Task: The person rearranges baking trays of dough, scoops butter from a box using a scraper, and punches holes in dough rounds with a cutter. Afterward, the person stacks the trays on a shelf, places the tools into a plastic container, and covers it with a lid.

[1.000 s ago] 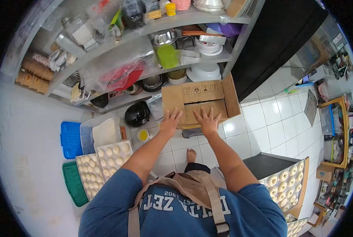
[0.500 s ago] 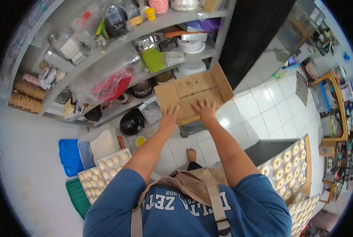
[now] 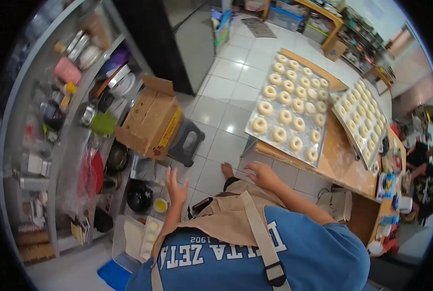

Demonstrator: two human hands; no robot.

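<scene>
My left hand [image 3: 176, 186] is raised with its fingers apart, holding nothing, below the cardboard box. My right hand [image 3: 261, 174] is in front of my apron with its fingers spread and empty, left of the table corner. The cardboard box [image 3: 151, 121], its flaps up, rests on a dark grey stool [image 3: 188, 143] beside the shelves. To the right, a metal tray [image 3: 301, 138] of ring-shaped dough pieces lies on the wooden table [image 3: 342, 165]. A second tray [image 3: 359, 121] of dough rings sits tilted behind it.
Shelves [image 3: 76, 121] crowded with pans and bags line the left side. A black helmet [image 3: 139, 196] and a yellow-filled tub [image 3: 161, 205] are on the tiled floor. A tall dark cabinet [image 3: 153, 39] stands at the top. A person [image 3: 426, 186] is at the far right.
Both hands have come off the cardboard box. The view has turned right, bringing the table, the dough trays and a person into sight, while the box now appears farther left.
</scene>
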